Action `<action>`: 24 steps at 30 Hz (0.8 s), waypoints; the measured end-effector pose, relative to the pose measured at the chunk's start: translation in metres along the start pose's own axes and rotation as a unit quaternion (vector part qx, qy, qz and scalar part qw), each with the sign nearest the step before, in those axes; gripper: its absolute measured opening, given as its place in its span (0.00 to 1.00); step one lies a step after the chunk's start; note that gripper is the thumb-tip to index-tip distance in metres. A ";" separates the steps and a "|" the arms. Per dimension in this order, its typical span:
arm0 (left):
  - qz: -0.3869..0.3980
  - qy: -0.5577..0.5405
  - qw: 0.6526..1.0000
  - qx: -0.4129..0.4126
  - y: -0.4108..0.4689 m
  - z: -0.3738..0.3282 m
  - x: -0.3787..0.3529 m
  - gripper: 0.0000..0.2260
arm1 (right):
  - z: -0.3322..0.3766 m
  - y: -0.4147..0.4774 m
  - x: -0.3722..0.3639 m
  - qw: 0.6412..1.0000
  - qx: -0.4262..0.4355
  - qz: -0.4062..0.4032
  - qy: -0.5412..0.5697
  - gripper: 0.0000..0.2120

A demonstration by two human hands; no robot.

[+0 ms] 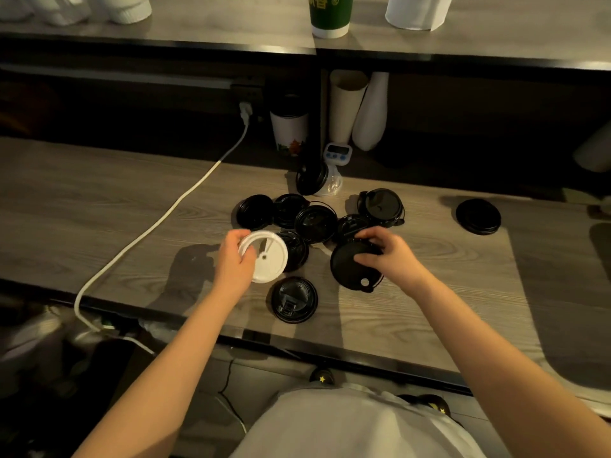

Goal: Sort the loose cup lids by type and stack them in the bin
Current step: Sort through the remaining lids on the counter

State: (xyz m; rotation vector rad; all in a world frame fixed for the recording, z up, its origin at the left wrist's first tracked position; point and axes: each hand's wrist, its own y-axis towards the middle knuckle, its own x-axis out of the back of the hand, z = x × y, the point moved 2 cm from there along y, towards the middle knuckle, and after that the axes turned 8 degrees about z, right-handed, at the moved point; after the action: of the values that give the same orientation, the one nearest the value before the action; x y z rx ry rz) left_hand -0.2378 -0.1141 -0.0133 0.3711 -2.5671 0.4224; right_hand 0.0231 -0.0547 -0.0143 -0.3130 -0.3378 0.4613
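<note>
The left hand's (pixel 233 259) fingers pinch a round white plastic lid (pixel 266 257), the right hand's (pixel 388 256) fingers clamp a flat round black plastic lid (pixel 350 269), while black lids (pixel 315 223) lie scattered mid-table (pixel 99 206), one (pixel 478 215) toward the right edge; no bin shows, so sorting seems barely begun.

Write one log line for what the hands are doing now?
left hand: holds round white plastic lid | right hand: holds round black plastic lid | bin: unseen

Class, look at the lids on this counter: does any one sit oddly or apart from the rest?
Yes. One black lid lies alone at the far right, away from the cluster, and another black lid stands tilted on edge behind it.
</note>
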 end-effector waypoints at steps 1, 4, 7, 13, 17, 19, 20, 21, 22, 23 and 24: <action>0.009 -0.002 1.000 -0.017 0.000 -0.011 -0.003 0.12 | 0.004 -0.003 0.005 1.000 0.006 -0.007 0.016 0.16; 0.046 -0.002 0.997 -0.059 0.003 -0.046 -0.022 0.15 | 0.014 -0.012 0.025 0.998 0.025 -0.044 0.046 0.17; 0.084 -0.016 0.993 -0.087 0.000 -0.080 -0.047 0.20 | 0.022 -0.028 0.053 0.993 0.052 -0.088 0.053 0.18; 0.163 -0.028 0.977 -0.131 -0.012 -0.145 -0.110 0.21 | 0.018 -0.082 0.123 0.979 0.076 -0.177 0.066 0.17; 0.233 -0.052 0.954 -0.181 -0.024 -0.190 -0.163 0.20 | 0.009 -0.126 0.179 0.962 0.075 -0.250 0.085 0.17; 0.260 -0.059 0.943 -0.200 -0.032 -0.214 -0.191 0.20 | 0.004 -0.149 0.206 0.951 0.082 -0.279 0.105 0.17; 0.273 -0.061 0.937 -0.208 -0.038 -0.227 -0.206 0.19 | 0.001 -0.160 0.220 0.946 0.083 -0.294 0.107 0.17; 0.286 -0.063 0.931 -0.218 -0.044 -0.241 -0.220 0.19 | -0.003 -0.171 0.234 0.941 0.085 -0.308 0.110 0.17; 0.296 -0.065 0.925 -0.228 -0.051 -0.254 -0.235 0.18 | -0.007 -0.181 0.248 0.936 0.090 -0.320 0.117 0.17; 0.302 -0.065 0.921 -0.238 -0.058 -0.268 -0.248 0.17 | -0.012 -0.191 0.260 0.931 0.093 -0.329 0.128 0.18; 0.303 -0.065 0.919 -0.245 -0.063 -0.280 -0.261 0.17 | -0.017 -0.200 0.272 0.926 0.093 -0.337 0.140 0.17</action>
State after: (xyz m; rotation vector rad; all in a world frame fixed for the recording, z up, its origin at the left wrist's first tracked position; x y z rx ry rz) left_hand 0.1235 -0.0238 0.0948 -0.6082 -2.7563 -0.0596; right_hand 0.3341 -0.0982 0.1107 -0.0611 -0.1046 -0.2322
